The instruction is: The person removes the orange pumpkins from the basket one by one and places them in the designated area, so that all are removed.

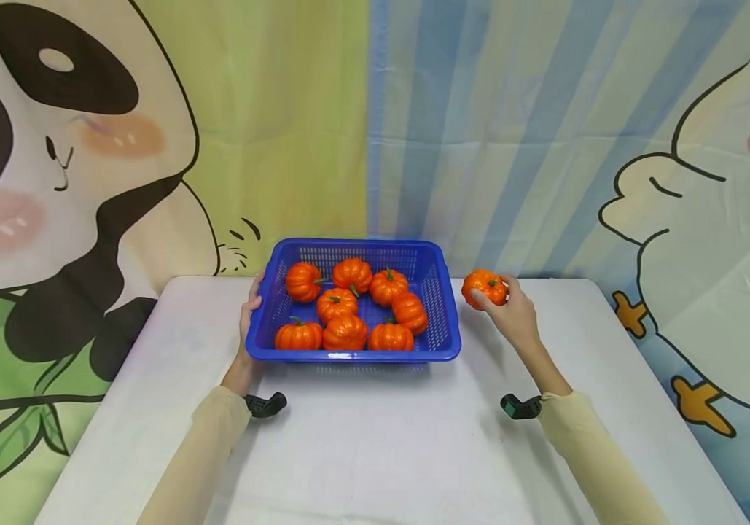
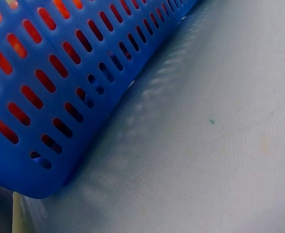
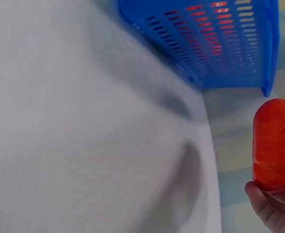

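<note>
A blue plastic basket with slotted walls sits on the white table, holding several small orange pumpkins with green stems. At its left side, my left hand holds the rim; the thumb is hidden in the head view. The left wrist view shows the basket's slotted wall close up. Right of the basket, my right hand grips another orange pumpkin between thumb and fingers, above the table's back edge. That same pumpkin appears at the right border of the right wrist view.
The white table extends in front of the basket and to both sides. Behind it hangs a printed curtain with cartoon animals. A small black device is on the left wrist, and another black device is on the right.
</note>
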Tool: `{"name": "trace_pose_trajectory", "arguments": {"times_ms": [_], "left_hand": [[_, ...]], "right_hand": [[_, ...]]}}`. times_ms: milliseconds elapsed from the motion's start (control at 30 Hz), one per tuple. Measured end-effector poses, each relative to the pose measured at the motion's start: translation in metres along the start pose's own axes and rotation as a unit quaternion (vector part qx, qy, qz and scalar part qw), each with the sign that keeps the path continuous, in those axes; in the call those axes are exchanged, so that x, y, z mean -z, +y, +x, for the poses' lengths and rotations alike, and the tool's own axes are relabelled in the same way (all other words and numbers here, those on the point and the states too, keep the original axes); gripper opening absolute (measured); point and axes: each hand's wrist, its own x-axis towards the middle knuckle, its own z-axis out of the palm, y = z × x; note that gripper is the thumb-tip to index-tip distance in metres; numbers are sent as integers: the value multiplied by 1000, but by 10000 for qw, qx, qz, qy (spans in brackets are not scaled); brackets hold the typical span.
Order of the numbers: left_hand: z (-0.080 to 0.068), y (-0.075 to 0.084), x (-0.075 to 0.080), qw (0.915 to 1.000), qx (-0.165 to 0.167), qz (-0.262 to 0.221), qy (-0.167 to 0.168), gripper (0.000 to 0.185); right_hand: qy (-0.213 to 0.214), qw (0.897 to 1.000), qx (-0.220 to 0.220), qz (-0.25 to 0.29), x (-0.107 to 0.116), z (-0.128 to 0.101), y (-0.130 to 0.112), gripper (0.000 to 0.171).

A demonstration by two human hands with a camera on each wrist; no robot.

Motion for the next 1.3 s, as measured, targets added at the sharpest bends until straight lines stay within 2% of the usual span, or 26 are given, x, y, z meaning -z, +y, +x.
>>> {"name": "trace_pose_trajectory", "arguments": {"times_ms": [167, 367, 600, 767, 1033, 1300], "left_hand": [[-1, 3, -3, 9999, 38, -111, -29, 60], [0, -3, 4, 9998, -18, -115, -176, 60], [-2, -3, 4, 10000, 38, 22, 9, 60], [-1, -2, 3, 9999, 76, 90, 23, 60], [1, 0, 3, 9999, -5, -78, -71, 60], [1, -1, 3, 9998, 11, -136, -110, 60]], "right_hand": [[-184, 9996, -139, -161, -14, 9, 13, 86], [-307, 9989, -139, -329, -25, 18, 18, 83], [-472, 9971, -210, -557, -38, 29, 30, 79], [-500, 9974, -268, -444, -45, 34, 37, 82], [-497, 9983, -238, -183, -49, 34, 36, 86], [-802, 9952, -309, -474, -41, 34, 31, 97]]}}
